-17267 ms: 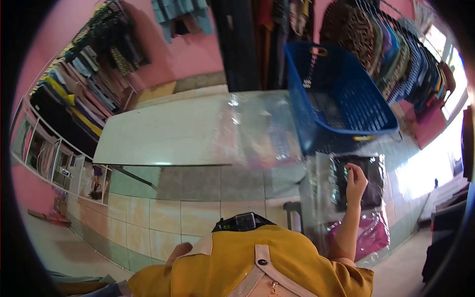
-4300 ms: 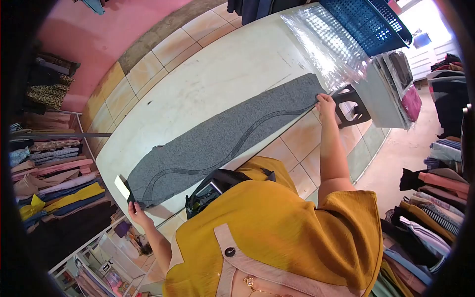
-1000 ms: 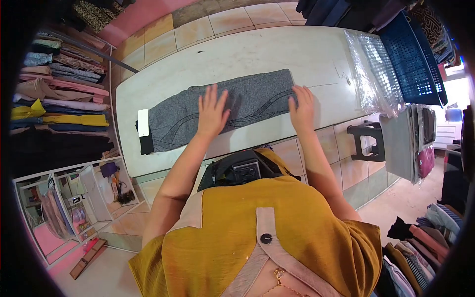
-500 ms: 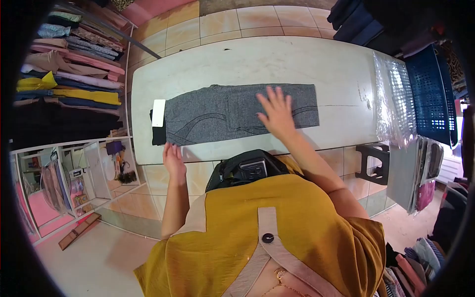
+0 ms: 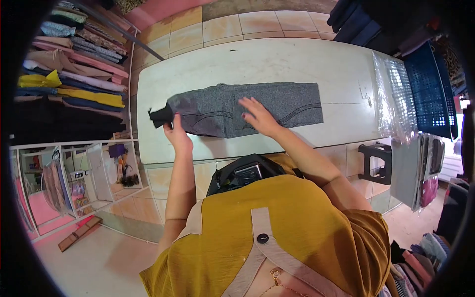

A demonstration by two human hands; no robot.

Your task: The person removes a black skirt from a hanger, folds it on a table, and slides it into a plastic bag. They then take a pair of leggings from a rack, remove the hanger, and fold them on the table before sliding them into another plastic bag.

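Grey pants (image 5: 292, 96) with dark curved seams lie folded lengthwise on the white table (image 5: 297, 59). At their left end, the black waistband (image 5: 161, 117) is lifted and bunched. My left hand (image 5: 178, 137) grips the pants there, thumb on top and the other fingers partly hidden under the cloth. Over the near middle of the pants is my right hand (image 5: 259, 119), fingers extended, palm down, on or just above the fabric.
Clear plastic bags (image 5: 394, 94) lie at the table's right end, beside a blue plastic basket (image 5: 429, 91). Folded clothes (image 5: 81, 69) fill a rack on the left. A black stool (image 5: 374, 163) stands below the table's near right edge.
My left hand has moved up and taken hold of the waistband end, lifting and folding it. The white tag is out of sight. My right hand has slid left along the pants.
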